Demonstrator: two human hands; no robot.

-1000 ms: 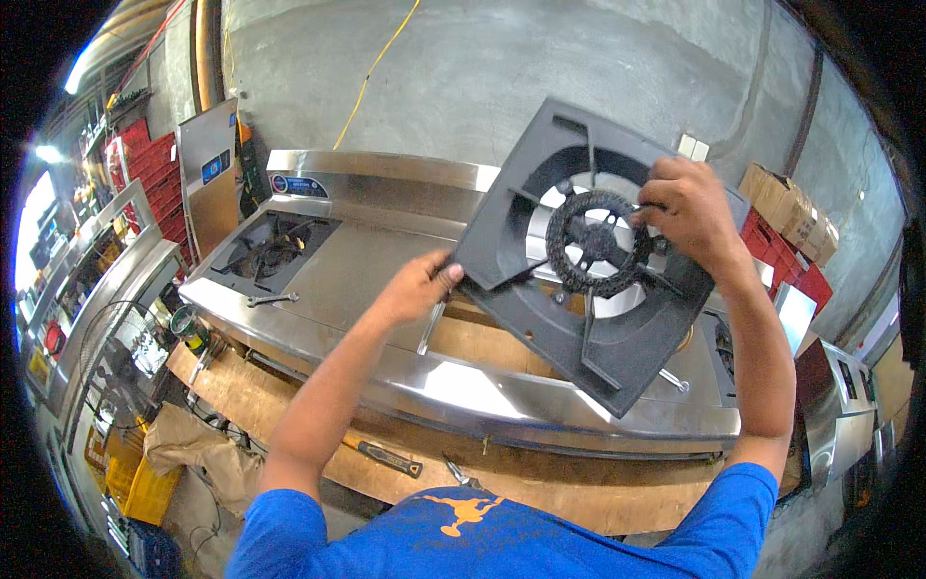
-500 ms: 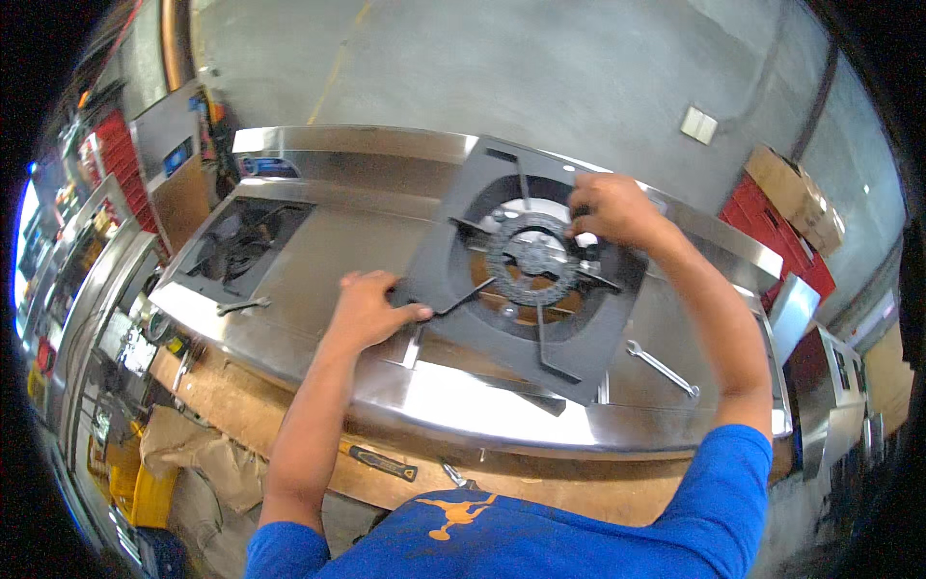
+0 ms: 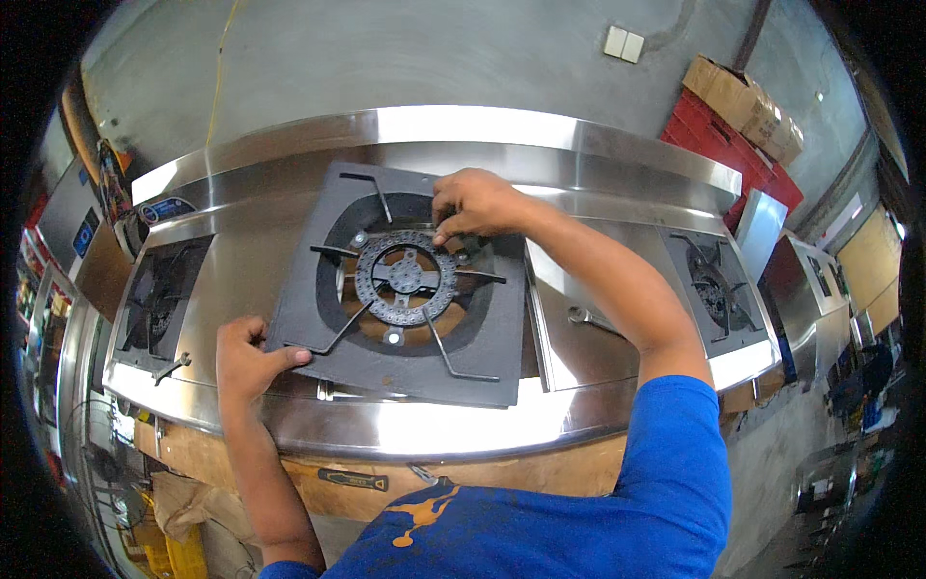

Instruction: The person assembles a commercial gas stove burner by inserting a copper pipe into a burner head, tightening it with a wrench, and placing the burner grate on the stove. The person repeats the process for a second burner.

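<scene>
A square dark grey cast-iron burner plate (image 3: pixel 415 376), with pot-support prongs, lies askew over an opening in a stainless steel stove top (image 3: pixel 588 261). Inside its round hole sits a ring burner (image 3: pixel 405 278). My left hand (image 3: pixel 253 359) grips the plate's near left edge, thumb on top; its other fingers are partly hidden. At the far side, my right hand (image 3: pixel 479 205) is closed on the rim of the round hole, its fingertips reaching inside near the burner. Under my right forearm lies a combination wrench (image 3: pixel 585 317), partly covered.
Fitted burner plates sit at the left (image 3: pixel 162 304) and right (image 3: pixel 716 288) ends of the stove. An open-ended wrench (image 3: pixel 172 369) rests by the left one. A dark-handled tool (image 3: pixel 353 480) lies on the wooden bench (image 3: pixel 299 494). Cardboard (image 3: pixel 743 108) tops red crates (image 3: pixel 719 145) at back right.
The view has swung to the right, so the stove's right burner now shows. The burner plate is turned squarer to the stove's front edge. Both hands keep their hold on it.
</scene>
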